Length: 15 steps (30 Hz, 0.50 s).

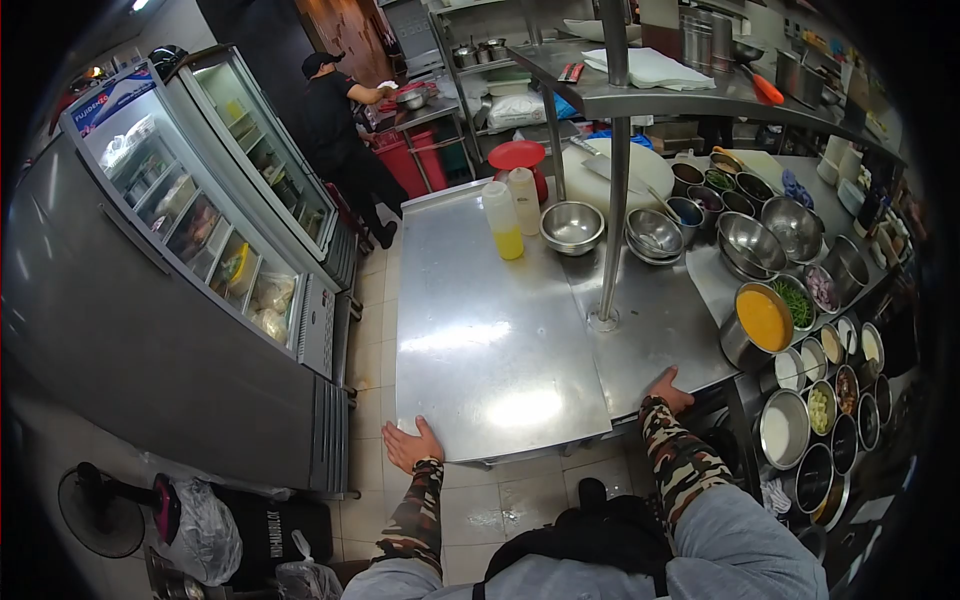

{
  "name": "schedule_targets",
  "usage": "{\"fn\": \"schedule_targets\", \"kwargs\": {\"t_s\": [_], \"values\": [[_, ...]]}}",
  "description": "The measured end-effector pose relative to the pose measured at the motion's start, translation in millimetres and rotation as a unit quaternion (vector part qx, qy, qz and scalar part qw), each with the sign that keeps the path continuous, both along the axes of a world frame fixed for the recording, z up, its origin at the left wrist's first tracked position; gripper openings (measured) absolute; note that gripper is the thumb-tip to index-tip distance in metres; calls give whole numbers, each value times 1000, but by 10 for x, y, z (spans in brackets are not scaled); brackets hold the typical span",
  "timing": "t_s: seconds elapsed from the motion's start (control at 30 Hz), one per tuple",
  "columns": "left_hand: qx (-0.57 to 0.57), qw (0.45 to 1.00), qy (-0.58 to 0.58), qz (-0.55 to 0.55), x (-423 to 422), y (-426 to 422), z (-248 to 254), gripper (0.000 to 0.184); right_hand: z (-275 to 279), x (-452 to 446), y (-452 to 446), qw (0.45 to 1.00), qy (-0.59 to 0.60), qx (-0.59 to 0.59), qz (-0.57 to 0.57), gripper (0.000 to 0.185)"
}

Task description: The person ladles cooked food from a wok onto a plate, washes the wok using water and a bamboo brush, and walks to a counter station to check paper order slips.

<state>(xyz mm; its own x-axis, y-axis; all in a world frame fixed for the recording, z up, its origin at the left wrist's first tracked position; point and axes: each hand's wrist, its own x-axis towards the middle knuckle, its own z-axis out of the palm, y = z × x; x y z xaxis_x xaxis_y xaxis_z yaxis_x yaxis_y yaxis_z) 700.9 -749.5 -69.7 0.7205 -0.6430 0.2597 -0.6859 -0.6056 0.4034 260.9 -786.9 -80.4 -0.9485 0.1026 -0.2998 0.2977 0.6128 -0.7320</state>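
My left hand (pixel 412 446) rests at the near left corner of the steel table (pixel 480 370), its fingers spread and holding nothing. At the table's front edge on the right, my right hand (pixel 672 391) touches the steel with its thumb raised; its other fingers are partly hidden. Farther back on the table stand a squeeze bottle of yellow liquid (pixel 507 238) and a second, pale bottle (pixel 524 200). Beside them sit stacked steel bowls (pixel 572 228). A pot of orange liquid (pixel 762 318) is to the right of my right hand.
A metal post (pixel 612 230) rises from the table to a shelf (pixel 660 98). Ingredient containers (pixel 785 430) line the right side. Glass-door fridges (pixel 190 215) stand left. Another person (pixel 340 125) works at the back. A fan (pixel 105 508) is at the lower left.
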Motion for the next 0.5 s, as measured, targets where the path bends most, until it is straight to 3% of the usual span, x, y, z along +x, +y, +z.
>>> {"fn": "schedule_targets", "kwargs": {"t_s": [0.5], "values": [[15,1000,-8,4,-15,17,8,68,103,47,30,1000,8,-7,1,75]]}}
